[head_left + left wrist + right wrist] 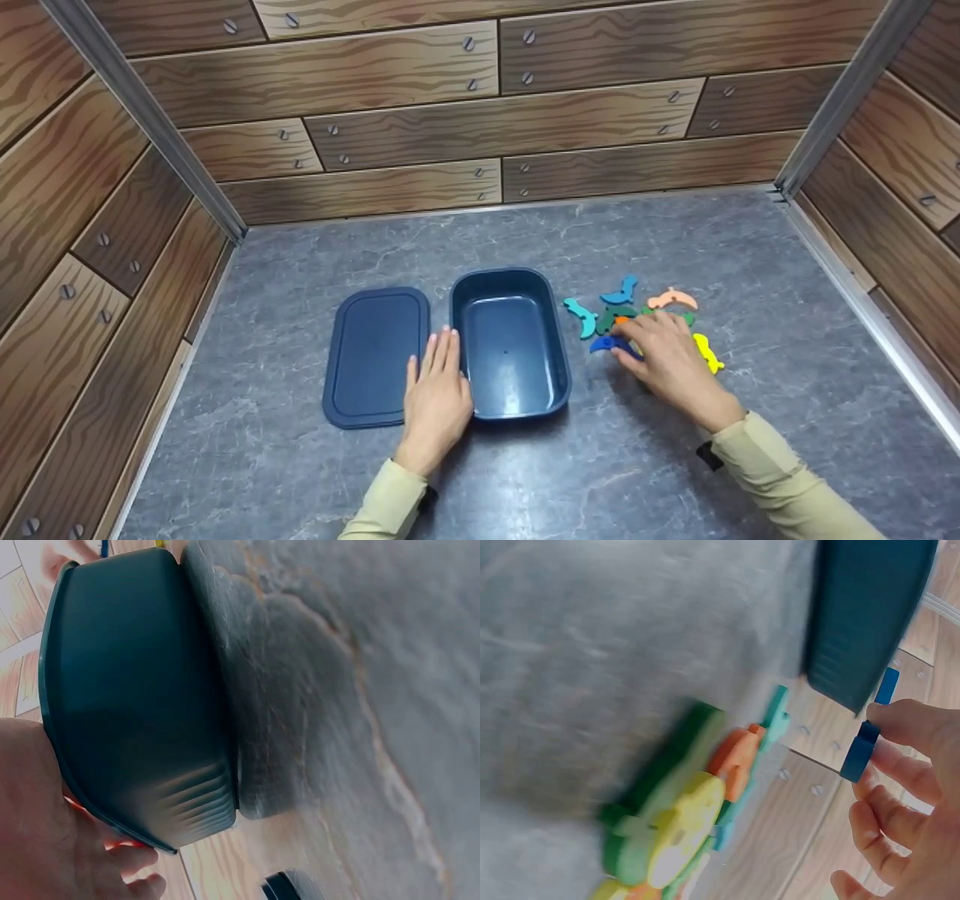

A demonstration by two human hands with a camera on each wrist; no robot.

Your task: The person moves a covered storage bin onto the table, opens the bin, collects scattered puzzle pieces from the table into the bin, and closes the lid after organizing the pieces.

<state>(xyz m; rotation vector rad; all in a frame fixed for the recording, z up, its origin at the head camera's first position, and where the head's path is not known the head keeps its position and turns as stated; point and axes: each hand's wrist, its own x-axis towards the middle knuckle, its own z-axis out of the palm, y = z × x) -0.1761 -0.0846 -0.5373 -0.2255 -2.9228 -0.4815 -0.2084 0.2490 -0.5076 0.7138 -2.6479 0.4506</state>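
My right hand (675,366) pinches a dark blue, curved flat piece (604,343) between thumb and fingers. In the right wrist view this blue piece (859,753) is clear of the table. Below the hand lies a loose cluster of coloured animal-like pieces, among them a turquoise piece (582,318), a peach piece (673,298) and a yellow piece (706,354). My left hand (437,401) lies with straight fingers along the left side of a dark blue rectangular container (504,352). Nothing lies inside the container.
A matching dark blue lid (375,356) lies flat left of the container, partly behind the left hand. Wood-patterned walls (405,105) with metal corner rails enclose the grey marbled table (262,465) at the back and sides.
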